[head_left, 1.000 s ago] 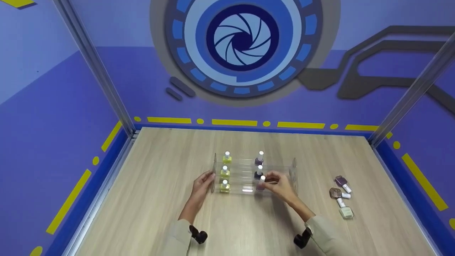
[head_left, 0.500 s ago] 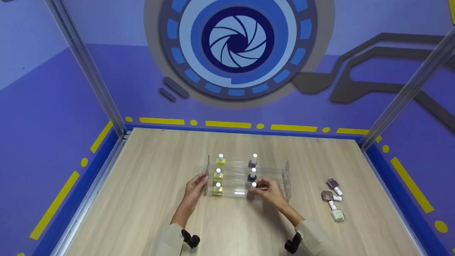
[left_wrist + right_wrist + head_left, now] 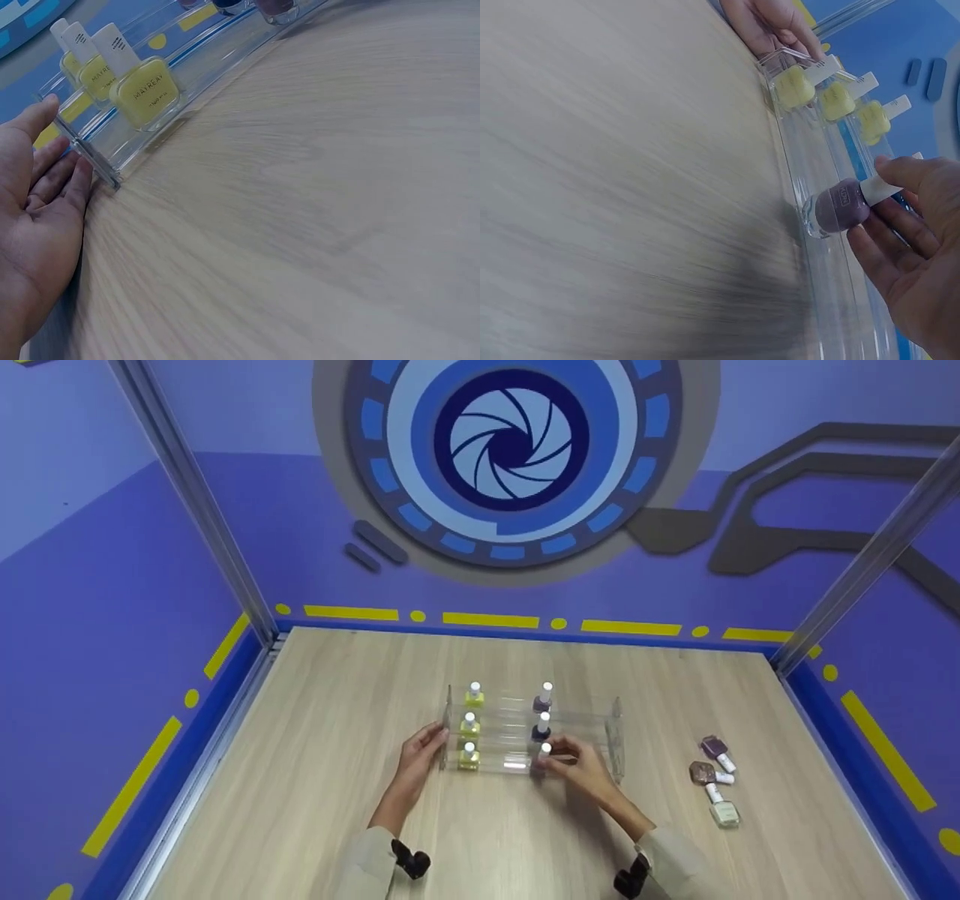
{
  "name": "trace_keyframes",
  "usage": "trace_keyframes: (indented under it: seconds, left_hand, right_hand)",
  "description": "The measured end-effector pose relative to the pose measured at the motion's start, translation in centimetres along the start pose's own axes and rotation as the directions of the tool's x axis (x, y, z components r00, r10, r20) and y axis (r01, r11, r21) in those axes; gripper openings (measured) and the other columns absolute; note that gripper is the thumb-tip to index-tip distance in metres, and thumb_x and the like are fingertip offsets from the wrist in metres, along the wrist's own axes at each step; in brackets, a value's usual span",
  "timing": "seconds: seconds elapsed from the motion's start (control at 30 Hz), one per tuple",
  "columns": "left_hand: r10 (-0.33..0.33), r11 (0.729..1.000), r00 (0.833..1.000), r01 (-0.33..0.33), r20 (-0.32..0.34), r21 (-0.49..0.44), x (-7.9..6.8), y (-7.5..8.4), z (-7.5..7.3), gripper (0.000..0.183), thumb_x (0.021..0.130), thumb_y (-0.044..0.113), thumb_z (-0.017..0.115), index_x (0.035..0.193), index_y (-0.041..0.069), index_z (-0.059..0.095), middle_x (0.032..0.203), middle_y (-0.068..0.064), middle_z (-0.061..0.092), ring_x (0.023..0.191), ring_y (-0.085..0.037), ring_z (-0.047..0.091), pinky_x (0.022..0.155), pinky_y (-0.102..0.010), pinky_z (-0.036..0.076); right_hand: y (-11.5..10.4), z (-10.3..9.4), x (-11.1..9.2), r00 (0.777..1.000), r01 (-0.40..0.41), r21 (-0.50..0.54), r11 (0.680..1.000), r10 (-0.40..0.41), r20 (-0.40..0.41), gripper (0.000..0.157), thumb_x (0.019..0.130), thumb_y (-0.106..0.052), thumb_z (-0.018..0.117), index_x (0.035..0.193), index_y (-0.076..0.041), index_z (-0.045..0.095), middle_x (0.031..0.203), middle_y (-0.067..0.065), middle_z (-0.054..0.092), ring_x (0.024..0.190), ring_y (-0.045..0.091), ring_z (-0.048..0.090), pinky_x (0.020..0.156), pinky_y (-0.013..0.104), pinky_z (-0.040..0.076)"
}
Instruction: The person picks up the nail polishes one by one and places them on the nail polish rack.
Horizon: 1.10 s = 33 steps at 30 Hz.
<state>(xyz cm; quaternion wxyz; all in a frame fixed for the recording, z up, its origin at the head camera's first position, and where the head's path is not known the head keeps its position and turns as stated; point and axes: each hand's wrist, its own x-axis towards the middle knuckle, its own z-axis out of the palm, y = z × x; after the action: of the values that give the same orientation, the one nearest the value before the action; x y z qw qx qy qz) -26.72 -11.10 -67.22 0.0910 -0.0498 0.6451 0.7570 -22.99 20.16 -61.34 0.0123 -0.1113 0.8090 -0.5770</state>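
Observation:
A clear stepped display rack (image 3: 491, 765) holds small nail polish bottles on three tiers. My left hand (image 3: 421, 751) holds its left end panel, thumb at the panel's edge and fingers on the outer side. At the front tier my right hand (image 3: 589, 769) pinches a mauve nail polish bottle (image 3: 842, 206) by its white cap, thumb on one side and fingers on the other. Behind it stand a dark bottle (image 3: 541, 731) and a purple bottle (image 3: 543, 703). Yellow bottles (image 3: 146, 94) form a front-to-back line near the left end.
To the right of the rack, three bottles lie on the wooden table (image 3: 322, 697): a dark purple one (image 3: 714, 746), a glittery brown one (image 3: 703, 772) and a pale green one (image 3: 725, 814). Blue-purple printed walls (image 3: 420, 585) enclose the table at the back and sides.
The mauve bottle has come down slightly onto the front tier, still pinched by my right hand. My left hand stays at the rack's end. The head view has shifted a little.

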Motion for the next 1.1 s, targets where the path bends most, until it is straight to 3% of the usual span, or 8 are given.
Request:
trace_keyframes:
  seconds: [0.17, 0.33, 0.57, 0.7, 0.83, 0.93, 1.1]
  left_hand:
    - [0.009, 1.0, 1.0, -0.009, 0.008, -0.002, 0.2, 0.0, -0.1, 0.059, 0.101, 0.037, 0.066, 0.147, 0.004, 0.051, 0.152, -0.017, 0.052, 0.146, -0.029, 0.045, 0.125, -0.042, 0.038]
    - [-0.002, 1.0, 1.0, 0.002, -0.016, -0.003, 0.2, 0.0, -0.1, 0.057, 0.101, 0.035, 0.066, 0.147, 0.004, 0.052, 0.153, -0.017, 0.052, 0.147, -0.03, 0.044, 0.125, -0.041, 0.037]
    - [-0.011, 1.0, 1.0, 0.011, 0.001, -0.007, 0.0, 0.1, -0.1, 0.06, 0.1, 0.038, 0.067, 0.148, 0.005, 0.051, 0.153, -0.016, 0.052, 0.147, -0.029, 0.045, 0.125, -0.041, 0.038]
    - [-0.01, 1.0, 1.0, 0.01, 0.003, 0.0, -0.1, 0.1, -0.2, 0.059, 0.101, 0.038, 0.065, 0.148, 0.005, 0.051, 0.152, -0.016, 0.052, 0.144, -0.028, 0.047, 0.125, -0.041, 0.038]
    - [-0.01, 1.0, 1.0, 0.01, -0.007, 0.002, 0.0, 0.0, -0.2, 0.058, 0.101, 0.038, 0.065, 0.147, 0.004, 0.052, 0.151, -0.016, 0.052, 0.143, -0.029, 0.048, 0.124, -0.04, 0.038]
    - [-0.019, 1.0, 1.0, 0.019, -0.012, 0.003, 0.0, 0.0, -0.1, 0.059, 0.1, 0.039, 0.066, 0.146, 0.005, 0.052, 0.153, -0.016, 0.051, 0.145, -0.029, 0.046, 0.125, -0.04, 0.038]
    - [-0.027, 1.0, 1.0, 0.027, -0.014, 0.0, -0.1, 0.1, 0.1, 0.061, 0.1, 0.039, 0.066, 0.147, 0.004, 0.051, 0.153, -0.016, 0.051, 0.147, -0.029, 0.044, 0.125, -0.04, 0.037]
  right_hand:
    - [-1.1, -1.8, -0.6, 1.0, 0.025, -0.062, 0.998, -0.026, -0.007, 0.027, 0.089, 0.004, 0.072, 0.115, 0.007, 0.068, 0.114, 0.025, 0.072, 0.107, 0.04, 0.07, 0.091, 0.03, 0.063]
    - [-1.6, -5.7, -1.1, 0.996, -0.001, -0.126, 0.992, -0.011, -0.093, 0.017, 0.092, 0.003, 0.07, 0.109, 0.008, 0.071, 0.104, 0.023, 0.075, 0.091, 0.023, 0.073, 0.077, 0.02, 0.062]
    - [-0.6, -13.3, -2.4, 0.971, -0.065, -0.14, 0.988, 0.03, -0.235, 0.016, 0.096, 0.001, 0.068, 0.108, 0.011, 0.071, 0.101, 0.029, 0.074, 0.078, 0.006, 0.072, 0.069, 0.019, 0.063]
    - [0.4, -17.2, -3.2, 0.946, -0.163, -0.14, 0.977, 0.114, -0.303, 0.024, 0.1, -0.004, 0.062, 0.116, 0.013, 0.068, 0.101, 0.026, 0.075, 0.078, 0.002, 0.072, 0.068, 0.017, 0.062]
    - [1.8, -20.2, -3.8, 0.902, -0.32, -0.125, 0.939, 0.261, -0.345, 0.031, 0.103, -0.01, 0.059, 0.122, 0.014, 0.065, 0.094, 0.01, 0.079, 0.075, 0.0, 0.071, 0.066, 0.019, 0.063]
    - [3.4, -21.7, -4.6, 0.862, -0.421, -0.132, 0.897, 0.351, -0.366, 0.035, 0.102, -0.013, 0.06, 0.122, 0.016, 0.064, 0.088, 0.001, 0.078, 0.073, 0.0, 0.07, 0.065, 0.019, 0.062]
    - [5.4, -23.2, -5.5, 0.819, -0.517, -0.147, 0.843, 0.437, -0.371, 0.039, 0.103, -0.014, 0.058, 0.123, 0.019, 0.06, 0.085, 0.002, 0.077, 0.07, 0.0, 0.068, 0.063, 0.019, 0.061]
